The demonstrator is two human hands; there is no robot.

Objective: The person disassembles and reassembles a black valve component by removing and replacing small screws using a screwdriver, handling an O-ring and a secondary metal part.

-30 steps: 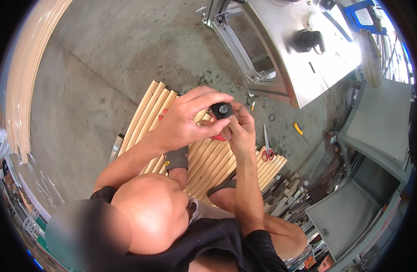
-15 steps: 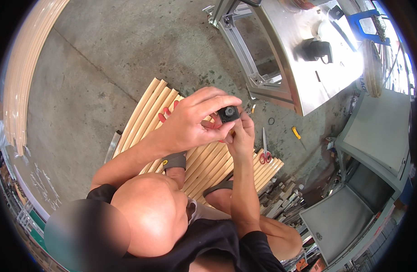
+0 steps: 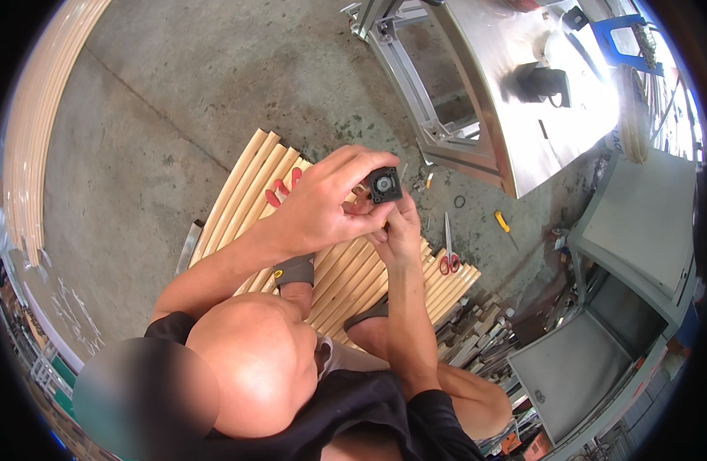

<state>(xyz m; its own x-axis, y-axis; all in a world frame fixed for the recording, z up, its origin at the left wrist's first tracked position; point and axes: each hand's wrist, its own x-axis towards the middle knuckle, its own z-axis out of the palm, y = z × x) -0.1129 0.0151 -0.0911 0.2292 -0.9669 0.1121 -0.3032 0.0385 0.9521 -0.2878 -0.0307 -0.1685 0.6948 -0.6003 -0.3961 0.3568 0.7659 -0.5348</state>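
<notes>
A small black square part with a round grey centre point(image 3: 384, 184) is held up in front of me. My left hand point(image 3: 323, 201) wraps around it from the left, fingers curled over its top edge. From below, my right hand point(image 3: 399, 230) pinches its underside. Under both hands lies a row of pale wooden slats point(image 3: 238, 188) on the concrete floor, with my sandalled feet point(image 3: 296, 273) standing on them.
Red-handled scissors point(image 3: 448, 257) lie on the slats to the right, a second red pair point(image 3: 280, 188) to the left. A metal frame and steel table point(image 3: 476, 115) stand behind. A yellow tool point(image 3: 502, 221) and grey cabinets point(image 3: 638, 230) sit at right.
Both hands have kept hold of the black part and shifted it slightly; the fingers have turned it a little. The view has drifted a bit to the right.
</notes>
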